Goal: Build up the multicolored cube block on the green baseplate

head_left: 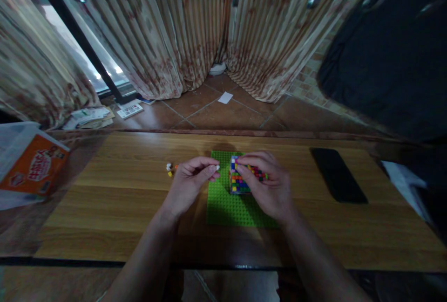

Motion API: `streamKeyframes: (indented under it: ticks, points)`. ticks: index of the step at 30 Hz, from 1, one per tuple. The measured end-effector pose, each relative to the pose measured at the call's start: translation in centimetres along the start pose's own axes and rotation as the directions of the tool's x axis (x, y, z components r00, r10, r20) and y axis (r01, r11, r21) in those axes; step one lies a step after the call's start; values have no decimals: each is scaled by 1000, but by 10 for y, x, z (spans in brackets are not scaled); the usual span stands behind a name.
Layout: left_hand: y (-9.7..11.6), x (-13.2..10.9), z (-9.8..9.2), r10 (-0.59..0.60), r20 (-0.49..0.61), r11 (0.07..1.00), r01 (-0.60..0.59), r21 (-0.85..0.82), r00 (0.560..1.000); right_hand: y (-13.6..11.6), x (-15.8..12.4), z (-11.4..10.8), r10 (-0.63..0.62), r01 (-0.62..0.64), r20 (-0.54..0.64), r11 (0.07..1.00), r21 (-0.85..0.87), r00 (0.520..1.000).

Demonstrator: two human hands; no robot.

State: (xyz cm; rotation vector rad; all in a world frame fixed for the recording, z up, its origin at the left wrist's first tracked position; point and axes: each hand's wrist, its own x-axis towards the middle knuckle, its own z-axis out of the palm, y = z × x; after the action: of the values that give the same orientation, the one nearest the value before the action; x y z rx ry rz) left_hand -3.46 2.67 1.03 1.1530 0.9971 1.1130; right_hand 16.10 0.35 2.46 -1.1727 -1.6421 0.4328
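A green studded baseplate [226, 206] lies in the middle of the wooden table [115, 199]. On its far part stands a block built of many small coloured bricks [239, 181]. My right hand [267, 185] is curled over that block, fingers resting on its top and right side. My left hand [190, 183] hovers just left of the block, pinching a small white brick [217, 167] between thumb and forefinger. A few loose small bricks [169, 169], white, yellow and orange, lie on the table left of my left hand.
A black phone [337, 174] lies flat at the right of the table. An orange box [33, 167] stands at the left edge, white paper [401, 181] at the right edge. Beyond the table are tiled floor, curtains and scattered papers [92, 116].
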Motion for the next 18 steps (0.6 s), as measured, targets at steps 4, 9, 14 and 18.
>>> streamKeyframes:
  ticks: [4,9,14,18]
  points:
    - [-4,-4,10,-20,52,986,28,-164,998,-3,-1,4,-54,57,110,998,-20,993]
    - [-7,-5,15,9,102,970,16,-243,995,-4,-2,4,-65,70,175,997,-25,982]
    - [-6,-6,17,36,129,962,0,-273,991,-4,-4,5,-59,60,167,998,1,984]
    - [-6,-7,18,32,127,971,0,-241,991,-5,-4,6,-48,47,166,999,5,985]
